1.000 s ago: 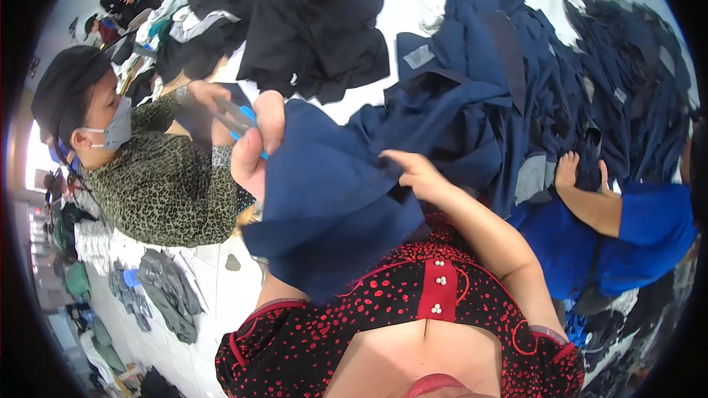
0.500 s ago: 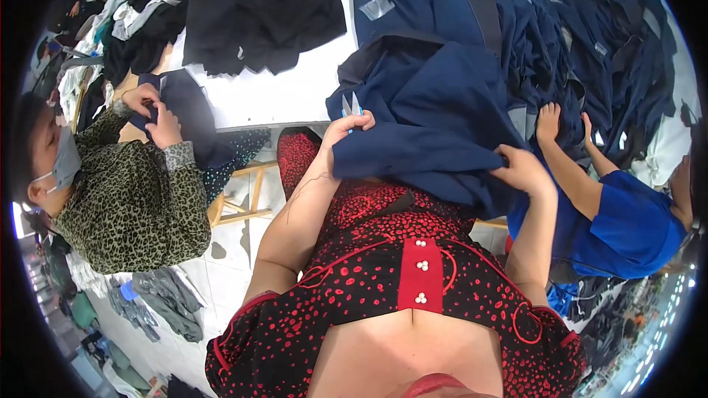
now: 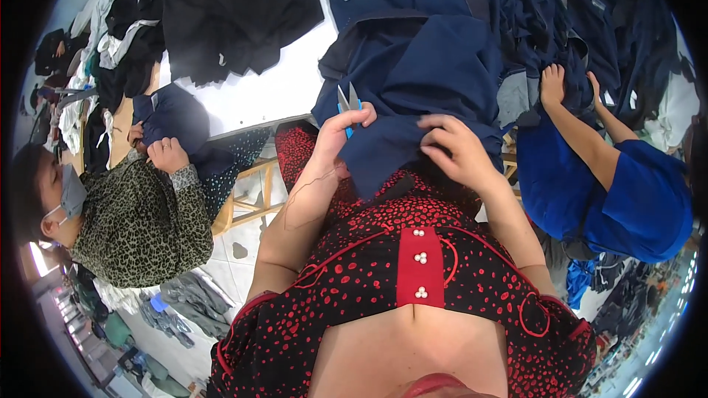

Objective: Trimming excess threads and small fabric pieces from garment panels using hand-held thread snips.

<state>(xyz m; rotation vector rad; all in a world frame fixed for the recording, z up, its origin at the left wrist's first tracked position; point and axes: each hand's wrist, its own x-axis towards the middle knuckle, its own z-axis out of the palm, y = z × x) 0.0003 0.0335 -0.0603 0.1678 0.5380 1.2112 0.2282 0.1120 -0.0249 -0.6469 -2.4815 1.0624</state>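
Observation:
My left hand [image 3: 335,138] is closed around a small pair of thread snips [image 3: 349,105] with blue handles. Their two metal blades point away from me and stand apart. Under and beside that hand lies a dark navy garment [image 3: 431,66], which drapes from the table edge toward my lap. My right hand [image 3: 459,153] hovers at the fold of the garment, fingers bent and spread, slightly blurred. Nothing shows between its fingers. Whether its fingertips touch the cloth, I cannot tell. A loose thread [image 3: 308,184] trails along my left forearm.
Black garments [image 3: 232,15] lie on the white table [image 3: 258,99] at far left. More navy garments [image 3: 590,22] are heaped at far right. A co-worker in a leopard-print top [image 3: 140,214] handles dark cloth on the left; another in blue [image 3: 645,191] reaches into the heap on the right.
My right hand has let go of the garment's right side and moved left toward my left hand. The raised cloth there has dropped. The snips remain in my left hand.

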